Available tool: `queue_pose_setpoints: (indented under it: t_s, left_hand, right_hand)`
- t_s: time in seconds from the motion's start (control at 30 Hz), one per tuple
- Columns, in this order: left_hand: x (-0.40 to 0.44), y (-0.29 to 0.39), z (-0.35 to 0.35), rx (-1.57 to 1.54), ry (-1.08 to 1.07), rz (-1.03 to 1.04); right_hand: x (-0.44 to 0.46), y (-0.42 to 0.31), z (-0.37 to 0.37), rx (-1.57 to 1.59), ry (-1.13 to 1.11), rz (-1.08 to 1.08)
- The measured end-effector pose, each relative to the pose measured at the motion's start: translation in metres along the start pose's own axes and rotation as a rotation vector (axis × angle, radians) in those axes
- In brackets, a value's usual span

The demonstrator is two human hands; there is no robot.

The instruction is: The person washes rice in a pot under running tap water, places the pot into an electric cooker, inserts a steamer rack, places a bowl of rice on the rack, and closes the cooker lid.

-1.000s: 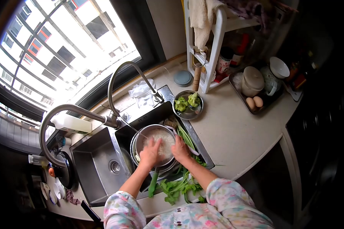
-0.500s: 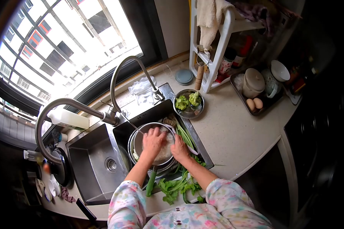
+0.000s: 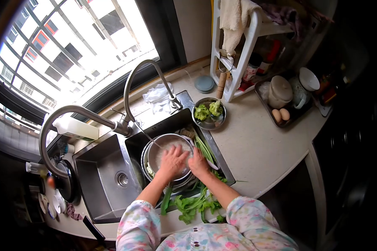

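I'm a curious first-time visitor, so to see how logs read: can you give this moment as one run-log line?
left hand: in pot, whitish contents | right hand: holding pot rim | pot: in sink | leafy greens: sink edge

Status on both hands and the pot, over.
Left hand inside pot, fingers spread in cloudy contents. Right hand at pot's rim. Thin faucet arches over, stream entering pot.

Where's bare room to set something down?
Free: the counter between the small bowl and egg tray, down to its front edge; also the left basin, around its drain. Crowded: the right basin, with pot and stalks, and the counter's left end, with dishes.
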State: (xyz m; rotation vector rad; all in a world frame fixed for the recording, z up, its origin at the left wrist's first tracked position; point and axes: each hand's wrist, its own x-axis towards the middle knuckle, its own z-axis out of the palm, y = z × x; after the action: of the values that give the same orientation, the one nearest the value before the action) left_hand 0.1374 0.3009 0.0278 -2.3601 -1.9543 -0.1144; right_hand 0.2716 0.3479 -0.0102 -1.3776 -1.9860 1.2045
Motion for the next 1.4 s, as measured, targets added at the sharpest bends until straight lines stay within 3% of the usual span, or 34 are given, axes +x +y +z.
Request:
queue_pose_setpoints:
  t_s: [0.1, 0.23, 0.37, 0.5, 0.6, 0.77, 0.87, 1.03, 1.13, 1.27, 1.4]
  left_hand:
    - [0.001, -0.007, 0.001, 0.047, -0.079, -0.267]
    - [-0.014, -0.008, -0.001, -0.123, -0.079, -0.524]
    - [-0.034, 0.001, -0.006, -0.375, -0.156, -0.388]
    - [-0.018, 0.004, 0.003, -0.168, -0.192, -0.045]
    - [-0.007, -0.008, 0.003, -0.019, -0.180, -0.062]
    - [-0.016, -0.008, -0.001, -0.033, -0.195, -0.406]
    - [-0.030, 0.006, -0.010, -0.154, -0.182, -0.404]
    - [-0.022, 0.003, -0.001, -0.176, -0.207, 0.032]
    - [-0.012, -0.007, 0.007, -0.029, -0.171, 0.014]
    - [-0.016, -0.015, 0.007, -0.015, -0.170, -0.339]
    - [-0.035, -0.006, -0.009, -0.119, -0.204, -0.311]
  right_hand:
    - [0.001, 0.007, 0.004, -0.053, 0.025, -0.066]
    - [0.000, -0.002, -0.002, -0.009, -0.005, -0.008]
    - [-0.001, -0.005, -0.005, -0.014, -0.008, 0.001]
    - [-0.001, 0.001, 0.001, -0.020, 0.041, -0.064]
    - [0.000, 0.005, 0.001, -0.015, 0.009, -0.074]
    - [-0.001, -0.006, -0.004, -0.023, -0.023, 0.002]
    - [-0.001, -0.008, -0.007, -0.022, -0.033, 0.028]
    - [-0.002, -0.003, -0.003, -0.009, 0.006, -0.020]
    - [-0.001, 0.002, -0.001, -0.003, -0.001, -0.055]
    - [0.000, 0.002, 0.001, -0.023, -0.002, -0.038]
    - [-0.001, -0.010, -0.007, -0.034, -0.027, 0.030]
